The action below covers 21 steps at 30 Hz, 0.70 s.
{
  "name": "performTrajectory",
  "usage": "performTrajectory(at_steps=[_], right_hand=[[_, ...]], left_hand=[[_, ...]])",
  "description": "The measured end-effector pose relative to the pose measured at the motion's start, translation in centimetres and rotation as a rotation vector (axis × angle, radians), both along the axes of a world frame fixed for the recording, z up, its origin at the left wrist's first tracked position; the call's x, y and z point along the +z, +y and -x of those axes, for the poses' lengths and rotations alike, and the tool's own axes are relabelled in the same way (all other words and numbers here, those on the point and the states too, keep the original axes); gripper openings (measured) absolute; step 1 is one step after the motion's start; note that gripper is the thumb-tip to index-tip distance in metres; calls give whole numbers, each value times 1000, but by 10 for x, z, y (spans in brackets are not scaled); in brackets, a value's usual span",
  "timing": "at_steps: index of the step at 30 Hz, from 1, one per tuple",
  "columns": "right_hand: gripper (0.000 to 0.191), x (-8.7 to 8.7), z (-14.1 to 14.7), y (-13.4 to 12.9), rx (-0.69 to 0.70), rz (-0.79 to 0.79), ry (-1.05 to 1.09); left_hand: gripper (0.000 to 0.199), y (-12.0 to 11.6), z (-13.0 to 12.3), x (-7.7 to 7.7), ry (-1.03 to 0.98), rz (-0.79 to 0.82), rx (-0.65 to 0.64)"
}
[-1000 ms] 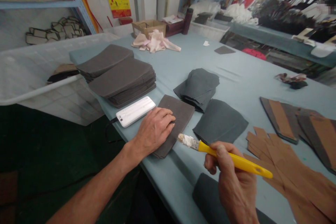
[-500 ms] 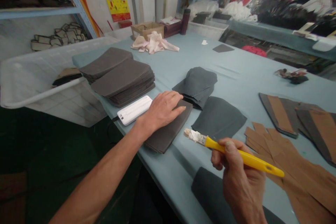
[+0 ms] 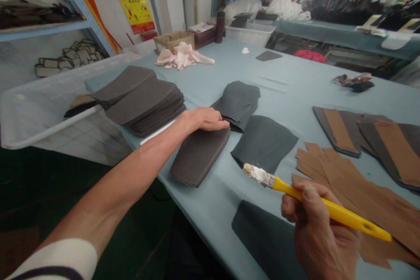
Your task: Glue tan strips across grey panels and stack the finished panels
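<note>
My left hand (image 3: 208, 119) lies at the far end of a brown-grey stack of cut pieces (image 3: 198, 155), its fingers curled down over the edge; what the fingertips hold, if anything, is hidden. Under my forearm a white device (image 3: 157, 132) is partly covered. In my right hand (image 3: 320, 223) is a yellow-handled brush (image 3: 344, 215) with white paste on its bristles, pointing left. Dark grey pieces (image 3: 267, 142) lie between the hands, with a dark stack (image 3: 241, 100) behind them. Another dark piece (image 3: 262, 240) is at the near edge, partly behind my right hand.
Taller brown-grey stacks (image 3: 147, 105) stand at the table's left, beside a white bin (image 3: 65, 140). Brown strips (image 3: 354, 183) and grey pieces with brown bands (image 3: 337, 129) lie right. Pink cloth (image 3: 183, 56) and a cardboard box (image 3: 173, 41) are at the back.
My left hand has slid toward the far end of the brown-grey stack and its fingers have curled. My right hand has moved right with the brush. The view has shifted slightly.
</note>
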State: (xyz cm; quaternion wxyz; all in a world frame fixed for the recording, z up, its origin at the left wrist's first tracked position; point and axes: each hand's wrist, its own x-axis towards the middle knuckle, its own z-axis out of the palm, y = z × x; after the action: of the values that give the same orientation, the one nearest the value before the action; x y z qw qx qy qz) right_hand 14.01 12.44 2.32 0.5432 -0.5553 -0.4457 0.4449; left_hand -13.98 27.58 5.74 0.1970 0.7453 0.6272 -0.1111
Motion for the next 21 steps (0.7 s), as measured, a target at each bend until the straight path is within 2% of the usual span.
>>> performTrajectory(at_steps=[4,8,13,21], right_hand=[[47,-3,-1,1,14,2,16],[46,-4,0,1,42,-11,12],[46,-2,4,0,43,-19,-20],[47,2,9,-4,40,1,-26]], left_hand=[[37,-4,-5,-2,21,-16,-11],[36,-7,-5,-9,21,-59,-18],[36,-8,-2,-19,3,-82,-23],[36,-16,2,-25,-26,-124,-33]])
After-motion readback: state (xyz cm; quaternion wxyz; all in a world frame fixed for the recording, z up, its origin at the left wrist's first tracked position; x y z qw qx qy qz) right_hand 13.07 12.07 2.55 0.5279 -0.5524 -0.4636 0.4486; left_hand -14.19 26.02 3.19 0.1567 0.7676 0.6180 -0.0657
